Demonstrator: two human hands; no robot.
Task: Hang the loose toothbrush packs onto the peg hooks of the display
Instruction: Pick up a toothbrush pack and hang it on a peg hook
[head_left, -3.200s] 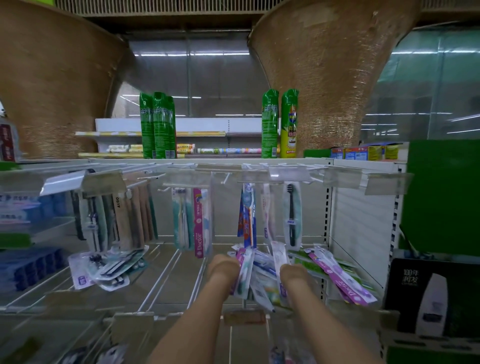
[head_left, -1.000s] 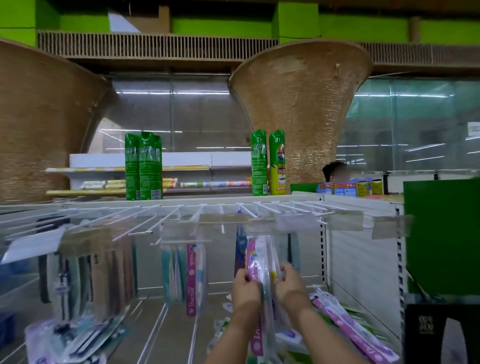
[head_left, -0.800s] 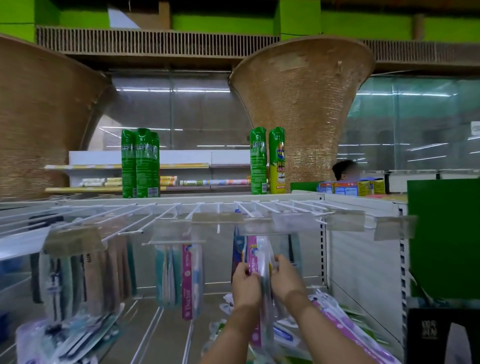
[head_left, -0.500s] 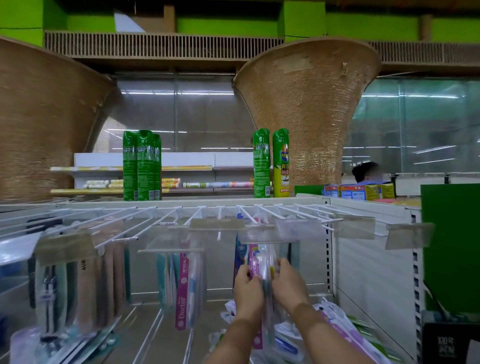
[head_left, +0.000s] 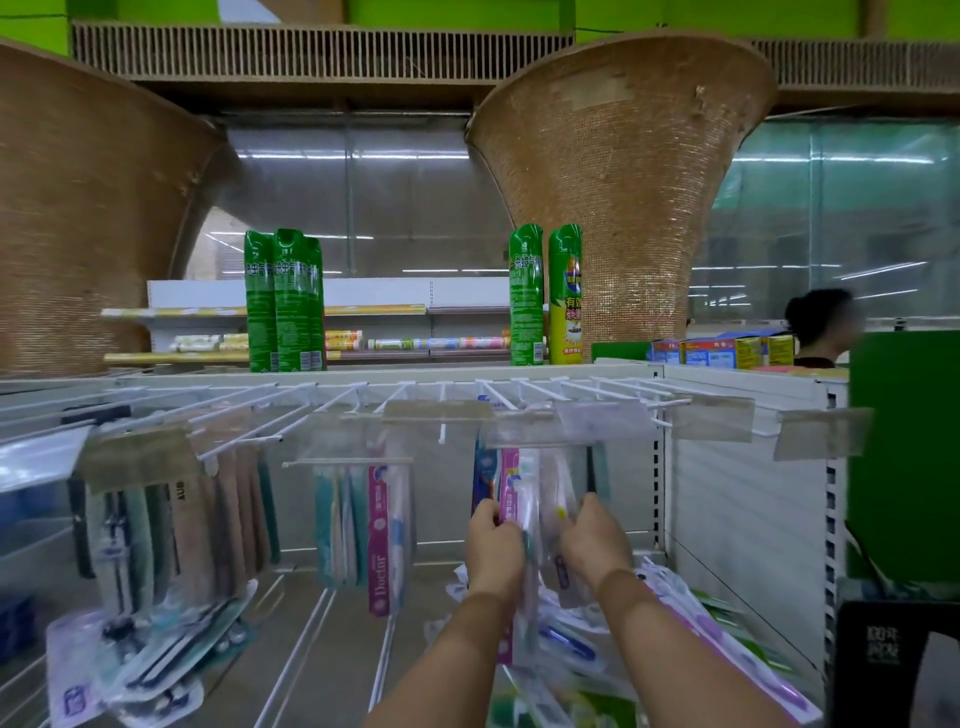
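Note:
Both hands hold a bunch of clear toothbrush packs (head_left: 540, 493) upright, tops raised under the label holders of the white peg hooks (head_left: 498, 400). My left hand (head_left: 493, 551) grips the bunch's left side, where a pink-backed pack shows. My right hand (head_left: 592, 545) grips the right side. The packs' top holes are hidden behind a label holder (head_left: 540, 431). More loose packs (head_left: 691, 623) lie heaped on the shelf below my arms. Other packs hang on hooks: a pink "Doctor" pack (head_left: 382, 540) and brown and green ones (head_left: 197, 525).
Loose black-brush packs (head_left: 130, 670) lie at the lower left of the wire shelf (head_left: 311, 639). Green spray cans (head_left: 283, 301) stand on top of the display. A green panel (head_left: 904, 457) and a black box (head_left: 893, 665) are at right. A person (head_left: 821, 327) stands behind the display.
Both hands picked the bunch up from the shelf heap and raised it to the hooks. Over the last second they edged slightly higher; the person behind moved right.

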